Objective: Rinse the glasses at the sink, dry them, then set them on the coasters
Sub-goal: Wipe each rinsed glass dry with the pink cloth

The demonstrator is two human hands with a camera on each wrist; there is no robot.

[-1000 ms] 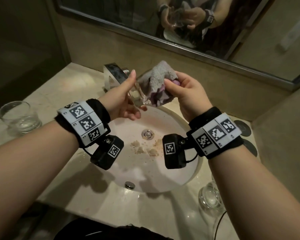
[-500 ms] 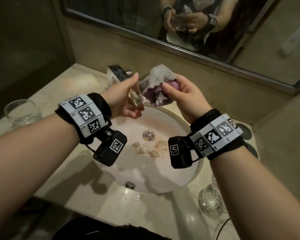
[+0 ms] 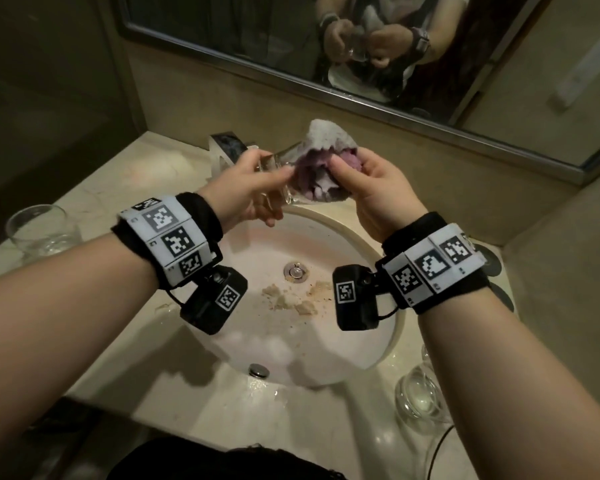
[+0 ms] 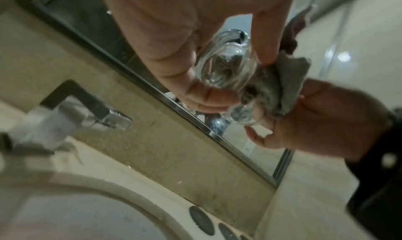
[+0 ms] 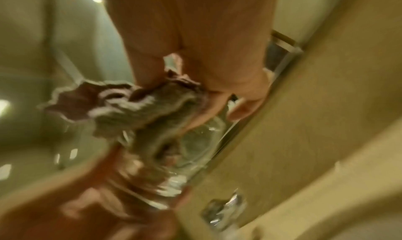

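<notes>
Above the back of the white sink (image 3: 378, 355), my left hand (image 3: 253, 188) grips a clear glass (image 3: 274, 164) tipped on its side, mouth toward the right. My right hand (image 3: 364, 181) holds a grey and purple cloth (image 3: 323, 161) stuffed into the glass's mouth. In the left wrist view the glass (image 4: 226, 66) sits between my thumb and fingers, with the cloth (image 4: 280, 82) bunched at its rim. The right wrist view is blurred but shows the cloth (image 5: 139, 113) inside the glass (image 5: 195, 149). Dark round coasters (image 3: 490, 261) lie on the counter right of the sink, partly hidden by my right wrist.
Another glass (image 3: 42, 233) stands on the counter at the left, and one more glass (image 3: 420, 393) at the front right under my right forearm. The chrome tap (image 3: 227, 147) is behind my left hand. Crumbs (image 3: 291, 299) lie near the drain. A mirror (image 3: 361, 46) runs along the back wall.
My left hand has turned the glass, its thumb coming down over the side. The cloth has twisted with my right hand. Both hands stay above the back of the sink.
</notes>
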